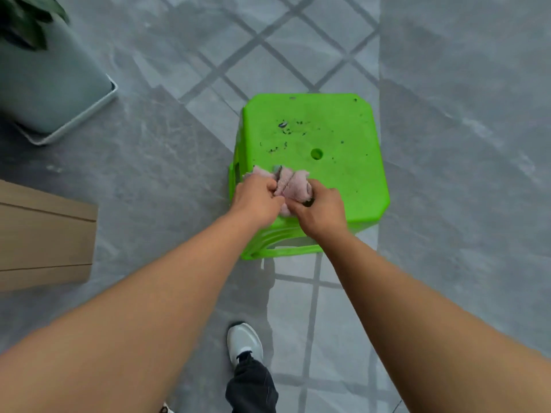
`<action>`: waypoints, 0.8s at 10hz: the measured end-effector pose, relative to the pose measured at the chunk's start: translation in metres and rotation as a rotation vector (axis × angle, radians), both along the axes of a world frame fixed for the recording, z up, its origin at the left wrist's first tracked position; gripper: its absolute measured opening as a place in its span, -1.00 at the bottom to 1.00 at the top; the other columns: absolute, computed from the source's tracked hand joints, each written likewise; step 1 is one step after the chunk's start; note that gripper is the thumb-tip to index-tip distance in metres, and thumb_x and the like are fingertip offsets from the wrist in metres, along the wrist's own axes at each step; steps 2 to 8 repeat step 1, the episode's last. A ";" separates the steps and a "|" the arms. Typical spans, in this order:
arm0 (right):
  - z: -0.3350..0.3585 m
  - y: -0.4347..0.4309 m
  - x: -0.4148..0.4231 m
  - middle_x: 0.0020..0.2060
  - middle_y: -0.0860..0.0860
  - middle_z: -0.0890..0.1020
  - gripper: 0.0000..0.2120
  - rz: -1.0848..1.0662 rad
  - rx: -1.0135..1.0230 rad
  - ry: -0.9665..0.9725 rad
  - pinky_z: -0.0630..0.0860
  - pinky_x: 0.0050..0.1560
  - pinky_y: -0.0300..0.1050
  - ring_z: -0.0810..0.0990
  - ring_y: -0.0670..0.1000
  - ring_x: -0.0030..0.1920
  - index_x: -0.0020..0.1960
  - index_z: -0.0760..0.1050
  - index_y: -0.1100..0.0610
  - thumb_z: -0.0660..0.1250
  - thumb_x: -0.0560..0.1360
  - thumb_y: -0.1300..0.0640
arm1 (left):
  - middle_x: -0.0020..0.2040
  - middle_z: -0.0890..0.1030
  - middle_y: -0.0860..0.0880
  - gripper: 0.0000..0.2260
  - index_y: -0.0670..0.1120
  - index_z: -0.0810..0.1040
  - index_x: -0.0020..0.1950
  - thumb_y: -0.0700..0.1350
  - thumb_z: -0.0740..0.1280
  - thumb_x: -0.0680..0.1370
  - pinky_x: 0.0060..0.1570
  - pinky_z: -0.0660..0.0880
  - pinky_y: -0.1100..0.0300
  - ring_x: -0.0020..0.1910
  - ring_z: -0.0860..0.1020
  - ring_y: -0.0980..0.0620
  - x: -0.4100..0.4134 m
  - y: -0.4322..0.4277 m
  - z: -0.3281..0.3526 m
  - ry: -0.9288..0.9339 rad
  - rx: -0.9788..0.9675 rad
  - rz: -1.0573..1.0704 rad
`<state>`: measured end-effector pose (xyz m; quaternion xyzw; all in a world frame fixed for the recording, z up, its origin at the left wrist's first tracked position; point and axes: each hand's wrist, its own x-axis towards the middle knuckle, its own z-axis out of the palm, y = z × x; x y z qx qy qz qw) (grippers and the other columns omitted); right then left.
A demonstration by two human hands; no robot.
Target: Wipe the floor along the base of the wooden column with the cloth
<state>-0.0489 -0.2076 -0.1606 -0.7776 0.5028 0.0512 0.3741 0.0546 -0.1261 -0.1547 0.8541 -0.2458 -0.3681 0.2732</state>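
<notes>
A crumpled pink cloth (290,183) lies bunched at the near left corner of a green plastic stool (334,162). My left hand (256,199) grips its left side and my right hand (320,211) grips its right side, both over the stool top. The wooden column (44,234) shows as tan panels at the left edge, well left of my hands, with grey floor around its base.
A grey planter (44,87) with dark leaves sits on a white tray at the top left. The stool top carries dark specks and a round hole. My foot in a grey shoe (244,341) stands on the tiled floor (462,144) below the stool.
</notes>
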 end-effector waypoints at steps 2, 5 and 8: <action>0.054 0.012 0.005 0.30 0.26 0.35 -0.19 0.015 -0.097 0.244 0.38 0.27 0.19 0.37 0.34 0.28 0.47 0.15 0.07 0.45 0.35 -0.09 | 0.12 0.63 -0.33 -0.88 -0.14 0.59 0.01 -0.20 0.34 0.49 -0.04 0.54 0.01 0.10 0.62 -0.30 -0.003 0.007 0.049 0.156 0.052 -0.147; 0.054 0.012 0.005 0.30 0.26 0.35 -0.19 0.015 -0.097 0.244 0.38 0.27 0.19 0.37 0.34 0.28 0.47 0.15 0.07 0.45 0.35 -0.09 | 0.12 0.63 -0.33 -0.88 -0.14 0.59 0.01 -0.20 0.34 0.49 -0.04 0.54 0.01 0.10 0.62 -0.30 -0.003 0.007 0.049 0.156 0.052 -0.147; 0.054 0.012 0.005 0.30 0.26 0.35 -0.19 0.015 -0.097 0.244 0.38 0.27 0.19 0.37 0.34 0.28 0.47 0.15 0.07 0.45 0.35 -0.09 | 0.12 0.63 -0.33 -0.88 -0.14 0.59 0.01 -0.20 0.34 0.49 -0.04 0.54 0.01 0.10 0.62 -0.30 -0.003 0.007 0.049 0.156 0.052 -0.147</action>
